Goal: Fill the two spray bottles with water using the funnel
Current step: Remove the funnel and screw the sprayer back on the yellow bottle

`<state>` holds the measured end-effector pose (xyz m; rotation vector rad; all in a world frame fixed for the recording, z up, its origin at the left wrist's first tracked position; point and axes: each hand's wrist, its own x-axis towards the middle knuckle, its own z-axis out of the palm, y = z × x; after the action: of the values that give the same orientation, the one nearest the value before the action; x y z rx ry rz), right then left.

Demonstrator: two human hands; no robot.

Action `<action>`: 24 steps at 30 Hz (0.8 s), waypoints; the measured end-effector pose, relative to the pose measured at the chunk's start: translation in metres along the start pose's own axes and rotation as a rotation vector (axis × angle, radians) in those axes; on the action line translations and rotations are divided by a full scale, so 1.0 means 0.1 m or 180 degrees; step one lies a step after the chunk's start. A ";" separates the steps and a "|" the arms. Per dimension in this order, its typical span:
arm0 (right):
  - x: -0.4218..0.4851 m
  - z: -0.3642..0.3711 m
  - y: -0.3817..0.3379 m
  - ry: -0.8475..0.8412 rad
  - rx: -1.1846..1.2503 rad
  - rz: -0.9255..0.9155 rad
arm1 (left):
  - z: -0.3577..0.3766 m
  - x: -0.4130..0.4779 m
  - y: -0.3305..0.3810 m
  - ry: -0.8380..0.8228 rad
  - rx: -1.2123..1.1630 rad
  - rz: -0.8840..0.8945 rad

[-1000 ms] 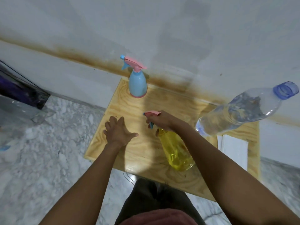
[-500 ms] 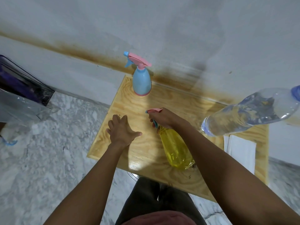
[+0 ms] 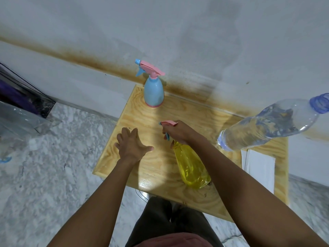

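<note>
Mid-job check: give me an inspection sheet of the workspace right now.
Surface: wooden table, glossy.
Job's things: blue spray bottle upright at far edge; yellow spray bottle nearer, sprayer on; capped water bottle at right; funnel not seen.
Clutter: white folded sheet at right.
Hands: left hand open, fingers spread over table; right hand grips yellow bottle's sprayer.
Cables: thin curved line below table's near edge, cannot tell what.
Surroundings: stained wall, marble floor.

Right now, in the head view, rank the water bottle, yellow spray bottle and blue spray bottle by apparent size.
Largest: water bottle
Next: yellow spray bottle
Smallest-looking: blue spray bottle, but farther away, so unsure.
</note>
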<state>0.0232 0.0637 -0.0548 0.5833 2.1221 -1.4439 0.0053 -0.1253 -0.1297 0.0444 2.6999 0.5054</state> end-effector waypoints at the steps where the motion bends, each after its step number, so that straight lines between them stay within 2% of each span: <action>1: -0.01 -0.01 0.01 0.0013 -0.0052 -0.0019 | 0.00 0.00 0.00 0.0011 0.0006 0.0011; 8: -0.31 -0.07 0.00 0.0453 0.0349 -0.0517 | -0.04 -0.03 0.00 -0.0151 -0.0158 0.0077; 10: -0.50 -0.13 -0.01 0.0619 0.0469 -0.0869 | -0.08 -0.09 0.06 -0.0263 -0.0405 0.0467; 13: -0.76 -0.19 -0.04 0.0742 0.0674 -0.1344 | -0.23 -0.36 0.27 -0.1134 -0.1149 0.1230; 15: -0.86 -0.22 -0.06 0.0782 0.0864 -0.1499 | -0.27 -0.57 0.45 -0.1374 -0.1474 0.1574; 21: -0.92 -0.33 -0.16 0.0823 0.1014 -0.1716 | -0.16 -0.69 0.84 -0.0480 -0.2354 0.1819; 24: -0.83 -0.39 -0.13 0.1150 0.0730 -0.1666 | -0.12 -0.59 0.92 -0.0096 -0.2409 0.1833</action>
<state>0.0735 0.0900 0.0185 0.4070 2.5371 -2.0118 0.0515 -0.0491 -0.0645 0.6125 2.2593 1.6304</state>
